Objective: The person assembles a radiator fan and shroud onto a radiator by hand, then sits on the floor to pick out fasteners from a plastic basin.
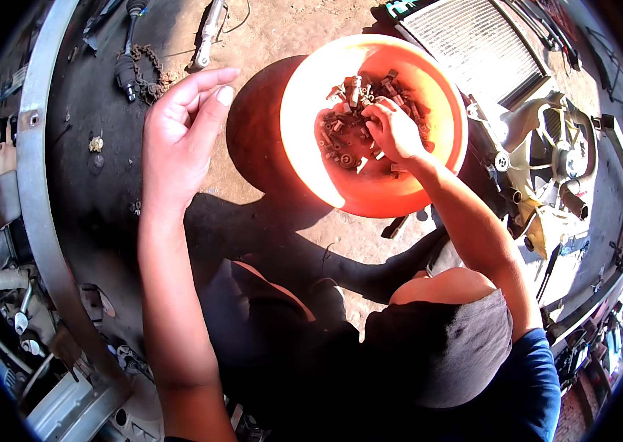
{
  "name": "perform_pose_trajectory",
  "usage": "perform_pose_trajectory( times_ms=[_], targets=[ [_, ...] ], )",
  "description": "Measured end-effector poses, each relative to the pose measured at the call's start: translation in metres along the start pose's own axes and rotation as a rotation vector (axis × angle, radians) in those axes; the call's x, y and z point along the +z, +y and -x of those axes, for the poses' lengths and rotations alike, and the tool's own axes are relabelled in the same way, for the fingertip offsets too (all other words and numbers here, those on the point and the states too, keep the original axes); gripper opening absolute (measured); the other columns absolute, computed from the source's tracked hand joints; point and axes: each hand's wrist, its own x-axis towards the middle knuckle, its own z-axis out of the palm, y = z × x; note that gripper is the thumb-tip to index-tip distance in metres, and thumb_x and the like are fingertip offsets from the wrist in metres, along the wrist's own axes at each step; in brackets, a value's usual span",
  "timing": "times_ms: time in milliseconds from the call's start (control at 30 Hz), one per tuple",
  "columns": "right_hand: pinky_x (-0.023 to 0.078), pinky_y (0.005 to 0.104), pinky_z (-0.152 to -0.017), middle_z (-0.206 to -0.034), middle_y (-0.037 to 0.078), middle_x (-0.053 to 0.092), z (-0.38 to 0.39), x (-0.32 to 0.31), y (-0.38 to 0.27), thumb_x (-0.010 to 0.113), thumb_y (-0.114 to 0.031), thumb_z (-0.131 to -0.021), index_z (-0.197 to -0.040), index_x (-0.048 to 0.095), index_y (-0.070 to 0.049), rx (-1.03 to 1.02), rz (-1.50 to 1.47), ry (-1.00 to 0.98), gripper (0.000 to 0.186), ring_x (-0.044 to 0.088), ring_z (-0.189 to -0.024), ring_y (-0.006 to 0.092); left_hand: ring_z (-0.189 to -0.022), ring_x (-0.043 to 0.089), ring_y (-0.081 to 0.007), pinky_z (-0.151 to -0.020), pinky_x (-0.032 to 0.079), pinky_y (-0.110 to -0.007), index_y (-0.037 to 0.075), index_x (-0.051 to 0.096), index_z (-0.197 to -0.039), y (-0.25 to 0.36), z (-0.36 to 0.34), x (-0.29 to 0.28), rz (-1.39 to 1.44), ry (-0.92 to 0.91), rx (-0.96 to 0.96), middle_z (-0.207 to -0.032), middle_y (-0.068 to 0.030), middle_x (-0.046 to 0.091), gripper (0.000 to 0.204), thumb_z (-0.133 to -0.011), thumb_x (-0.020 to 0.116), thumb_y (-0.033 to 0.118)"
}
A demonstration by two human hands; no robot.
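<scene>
An orange plastic basin (440,173) stands on the ground before me, with loose metal bolts, nuts and small fittings (341,140) heaped in its bottom. My right hand (396,134) reaches down into it, its fingers bent and closed among the hardware. Whatever they pinch is hidden by the hand. Just beyond those fingers, a larger pale bolt (356,92) sticks up from the heap. My left hand (186,129) hovers left of the basin, holding nothing. Its thumb and forefinger point forward with a gap between them, and the other fingers are curled.
Behind the basin on the right lies a finned radiator (473,44). A pale plastic lamp housing (547,144) sits nearer on that side. Far left are a drive shaft (126,70) and a rusty chain (151,74). A curved metal rail (34,147) and scattered parts border the left.
</scene>
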Motion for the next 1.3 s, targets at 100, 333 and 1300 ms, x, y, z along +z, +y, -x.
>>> perform_pose_trajectory(
  times_ms=[100, 333, 1300],
  targets=[
    [0.057, 0.0466, -0.090, -0.109, 0.013, 0.066, -0.002, 0.003, 0.003, 0.069, -0.013, -0.089, -0.112, 0.073, -0.011, -0.110, 0.086, -0.061, 0.024, 0.068, -0.104, 0.0360, -0.071, 0.045, 0.0015, -0.064, 0.037, -0.018, -0.001, 0.072, -0.128, 0.000, -0.003, 0.012, 0.019, -0.024, 0.007, -0.083, 0.0090, 0.062, 0.025, -0.105, 0.068, 0.010],
    [0.057, 0.0473, -0.080, -0.098, 0.012, 0.061, -0.013, 0.035, 0.003, 0.069, -0.012, -0.084, -0.090, 0.061, -0.008, -0.285, 0.289, -0.040, 0.010, 0.066, -0.101, 0.0352, -0.074, 0.048, 0.0009, -0.067, 0.040, -0.019, 0.002, 0.071, -0.133, -0.006, 0.001, 0.013, -0.076, -0.112, -0.006, -0.089, 0.0076, 0.065, 0.030, -0.106, 0.068, 0.016],
    [0.058, 0.0475, -0.087, -0.110, 0.017, 0.074, 0.042, -0.033, -0.040, 0.069, -0.017, -0.091, -0.104, 0.068, -0.008, -0.053, -0.145, -0.450, 0.017, 0.072, -0.106, 0.0369, -0.069, 0.043, 0.0019, -0.062, 0.036, -0.019, 0.000, 0.073, -0.126, -0.020, 0.000, -0.014, 0.013, -0.032, 0.029, -0.079, 0.0108, 0.059, 0.025, -0.105, 0.069, 0.013]
  ],
)
